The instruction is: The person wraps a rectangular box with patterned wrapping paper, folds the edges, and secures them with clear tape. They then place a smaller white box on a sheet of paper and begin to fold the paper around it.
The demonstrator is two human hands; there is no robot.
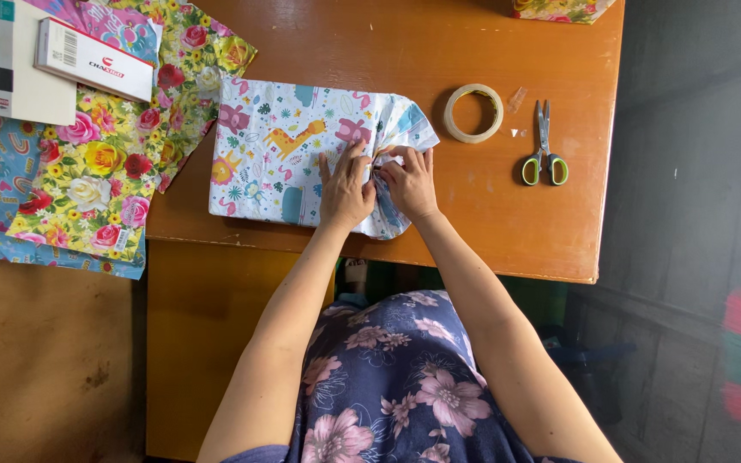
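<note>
Views: one, worn on the person's head.
Facing: straight down over the wooden table (439, 51), the person's arms reaching up from the lower edge.
Nearness: close, about arm's reach (table fills the upper half; floor shows at both sides).
Shared scene: none, single view.
</note>
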